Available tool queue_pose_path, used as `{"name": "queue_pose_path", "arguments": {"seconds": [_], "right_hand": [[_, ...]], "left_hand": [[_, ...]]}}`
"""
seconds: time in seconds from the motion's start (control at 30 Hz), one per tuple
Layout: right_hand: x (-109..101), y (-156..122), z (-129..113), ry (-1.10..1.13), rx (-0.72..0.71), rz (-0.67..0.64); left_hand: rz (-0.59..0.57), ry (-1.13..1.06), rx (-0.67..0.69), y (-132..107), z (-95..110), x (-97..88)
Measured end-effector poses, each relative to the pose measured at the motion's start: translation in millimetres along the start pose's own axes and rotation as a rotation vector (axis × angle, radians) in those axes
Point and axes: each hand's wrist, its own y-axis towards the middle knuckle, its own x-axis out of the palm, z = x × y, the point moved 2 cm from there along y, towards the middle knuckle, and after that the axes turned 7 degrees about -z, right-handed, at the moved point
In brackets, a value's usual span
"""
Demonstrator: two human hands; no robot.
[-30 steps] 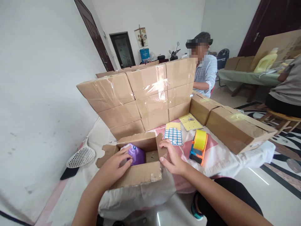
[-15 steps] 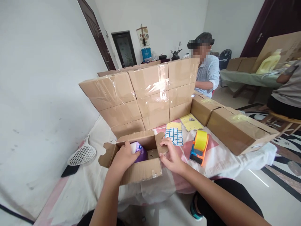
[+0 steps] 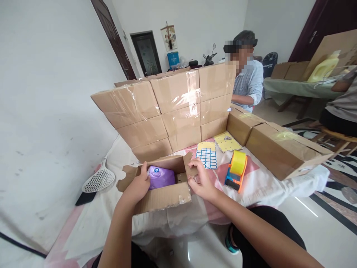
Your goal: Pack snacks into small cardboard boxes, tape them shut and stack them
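Observation:
A small open cardboard box [image 3: 164,201] sits on the cloth-covered table before me, its end flaps raised. In it lies a soft purple plastic pack [image 3: 163,178] with a blue-and-white logo, filling the left and middle of the box. My left hand [image 3: 138,188] is over the box's left end, fingers stretched out and thumb beside the pack's left edge; some of its fingertips are hidden. At the other end, my right hand [image 3: 202,182] pinches the right flap [image 3: 190,165] between thumb and fingers.
A tape dispenser [image 3: 236,171] with yellow tape and label sheets [image 3: 206,155] lie to the right. Taped boxes [image 3: 178,115] form a wall behind; more boxes [image 3: 284,149] line the right edge. A white perforated scoop [image 3: 100,179] lies left. A co-worker [image 3: 248,78] sits beyond the wall.
The purple pack now lies flatter and shows more of its top. My left hand has moved off it toward the box's left end. My right hand stays at the right flap.

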Motion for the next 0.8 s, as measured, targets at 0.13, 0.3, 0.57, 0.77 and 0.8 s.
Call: {"name": "queue_pose_path", "arguments": {"seconds": [0.13, 0.3, 0.57, 0.77, 0.8], "right_hand": [[1, -1, 0, -0.009, -0.011, -0.020], [3, -6, -1, -0.001, 0.004, -0.052], [4, -6, 0, 0.010, 0.018, -0.062], [6, -6, 2, -0.007, 0.012, -0.026], [6, -7, 2, -0.003, 0.006, -0.011]], "left_hand": [[0.051, -0.013, 0.046, -2, 1, -3.4], [0.110, -0.065, 0.115, -4, -9, -5.4], [0.078, -0.013, 0.158, 0, -5, -7.2], [0.121, 0.305, -0.062, -30, 15, -23.2], [0.223, 0.293, -0.043, -39, 13, -31.7]]}}
